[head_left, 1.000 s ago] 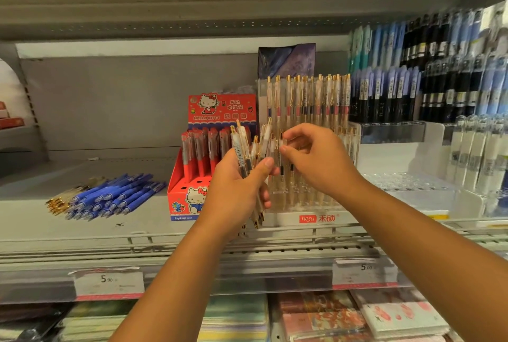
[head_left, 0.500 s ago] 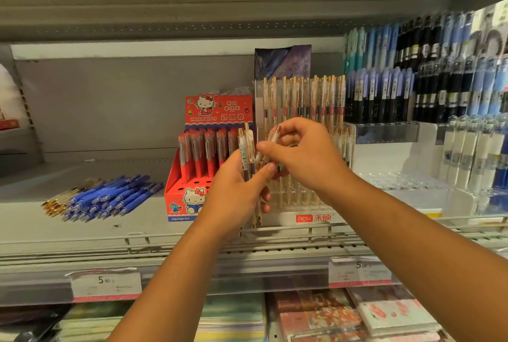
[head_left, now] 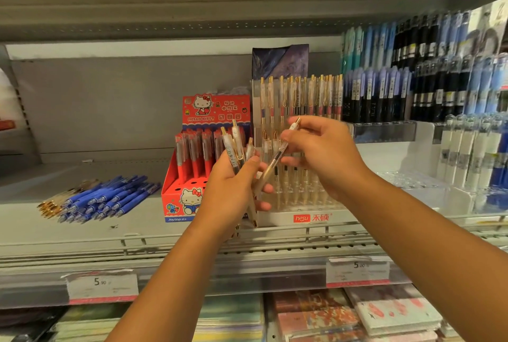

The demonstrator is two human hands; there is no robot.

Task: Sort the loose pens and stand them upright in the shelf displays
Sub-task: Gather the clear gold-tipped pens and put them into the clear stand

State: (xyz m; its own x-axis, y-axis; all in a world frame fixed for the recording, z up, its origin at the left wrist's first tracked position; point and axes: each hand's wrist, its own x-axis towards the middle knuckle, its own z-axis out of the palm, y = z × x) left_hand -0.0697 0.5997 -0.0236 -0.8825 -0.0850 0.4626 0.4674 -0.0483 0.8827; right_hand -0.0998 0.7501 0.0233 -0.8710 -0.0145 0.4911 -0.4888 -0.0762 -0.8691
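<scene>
Clear-barrelled pens (head_left: 234, 146) with gold clips stand bunched in the left hand (head_left: 231, 193), whose fingers curl round them just in front of the red Hello Kitty box (head_left: 176, 198). The right hand (head_left: 327, 154) pinches a single pen (head_left: 277, 158) between thumb and fingers, tilted, gold top uppermost, before the white-based display rack (head_left: 310, 218) of matching upright pens. Loose blue pens (head_left: 110, 198) lie flat on the shelf (head_left: 143, 227), well to the left.
</scene>
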